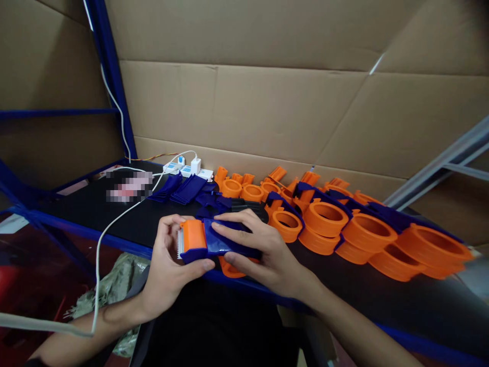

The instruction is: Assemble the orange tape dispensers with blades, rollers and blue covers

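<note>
Held between both hands is an orange and blue tape dispenser [195,235] with a toothed metal blade at its left end. My left hand [168,270] grips that blade end, thumb along the lower side and fingers around the far side. My right hand [263,250] is wrapped over the blue part, its fingers lying across the top; part of an orange ring shows underneath. Just beyond the hands lie small blue pieces [214,200] and some black parts [248,205]. Flat blue plates [189,188] rest in stacks behind them.
Orange and blue dispensers [326,219] with round rings are piled along the right of the black tabletop [133,221]. A white power strip [187,169] with a plugged-in adapter sits at the back. Its white cable [100,244] hangs over the front edge at left. Cardboard [248,107] walls the back.
</note>
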Available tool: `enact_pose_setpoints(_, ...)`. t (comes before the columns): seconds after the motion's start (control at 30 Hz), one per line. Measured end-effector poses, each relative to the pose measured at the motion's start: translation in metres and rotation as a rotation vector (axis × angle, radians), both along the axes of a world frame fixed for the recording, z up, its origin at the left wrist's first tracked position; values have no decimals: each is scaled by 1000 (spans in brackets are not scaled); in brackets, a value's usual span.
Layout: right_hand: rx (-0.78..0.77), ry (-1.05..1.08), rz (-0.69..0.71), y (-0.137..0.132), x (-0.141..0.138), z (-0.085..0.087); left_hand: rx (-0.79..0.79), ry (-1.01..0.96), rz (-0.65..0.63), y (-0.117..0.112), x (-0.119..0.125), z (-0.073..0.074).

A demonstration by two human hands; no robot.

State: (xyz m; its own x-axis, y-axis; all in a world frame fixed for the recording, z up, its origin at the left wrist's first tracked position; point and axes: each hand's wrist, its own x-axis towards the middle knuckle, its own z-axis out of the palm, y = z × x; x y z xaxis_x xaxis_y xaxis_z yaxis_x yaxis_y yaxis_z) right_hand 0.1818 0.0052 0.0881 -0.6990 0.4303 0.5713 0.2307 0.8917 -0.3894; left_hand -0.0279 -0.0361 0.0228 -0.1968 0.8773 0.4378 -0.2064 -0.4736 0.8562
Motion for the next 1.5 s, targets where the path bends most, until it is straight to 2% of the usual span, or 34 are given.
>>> enact_pose_setpoints(0.2,-31,-22,17,2,3,1,-15,17,-10,0,1,0)
enact_pose_setpoints(0.4,-110,-7,30,-1,5,1,15,85,16,-8,4,9)
enact_pose_setpoints(0.57,-379,101,116,-3,9,5,201,134,-27,-16,7,10)
enact_pose_setpoints(0.7,-612,246,67,-4,6,7,373,203,-147,-17,7,6)
enact_pose_setpoints(0.9,-820,351,59,-7,0,6,451,258,-235,-12,-1,7)
enact_pose_setpoints(1.17,-944,346,54,-6,3,2,493,295,-345,-8,-8,6)
enact_pose_setpoints(1.5,-1039,335,78,-8,5,0,452,304,-391,-8,-10,10)
